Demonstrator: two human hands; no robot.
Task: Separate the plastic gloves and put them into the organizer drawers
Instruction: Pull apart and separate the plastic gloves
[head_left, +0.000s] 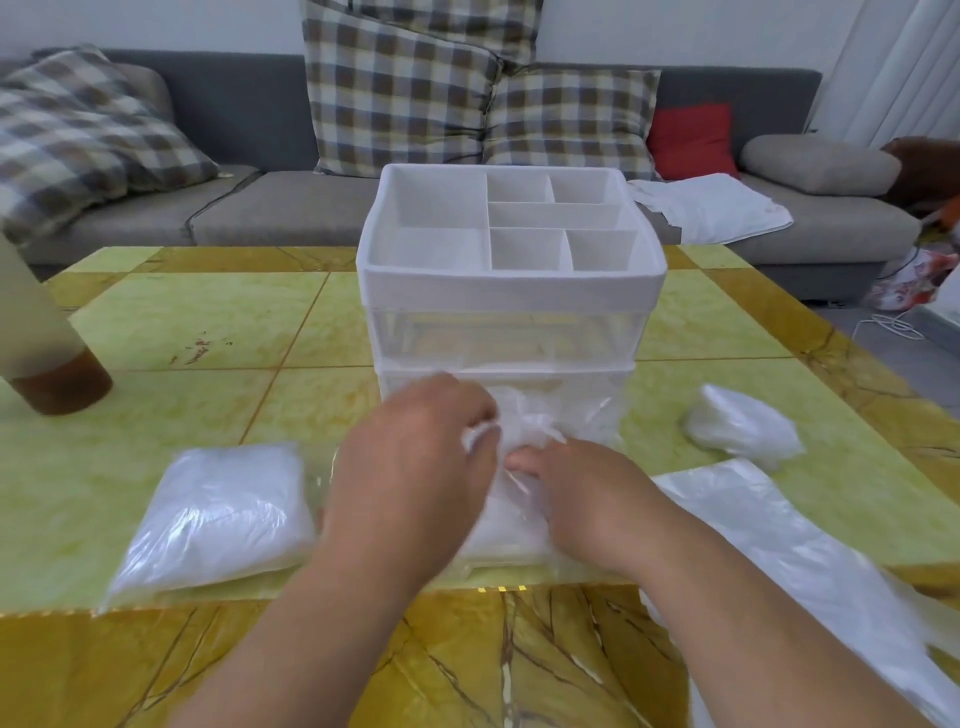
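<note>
While the left hand (415, 467) and right hand (587, 499) both pinch a crumpled bunch of plastic gloves (524, 431) against the near front of the organizer (509, 291), they hide its lowest drawer. A full packet (218, 514) lies left, a loose wad (737, 431) right, and a bottle (52, 358) stands far left.

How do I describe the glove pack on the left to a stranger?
Find the white organizer on the yellow table. To its near left lies the glove pack. It is flat and rectangular, unlike the crumpled bundle on the right.
</note>
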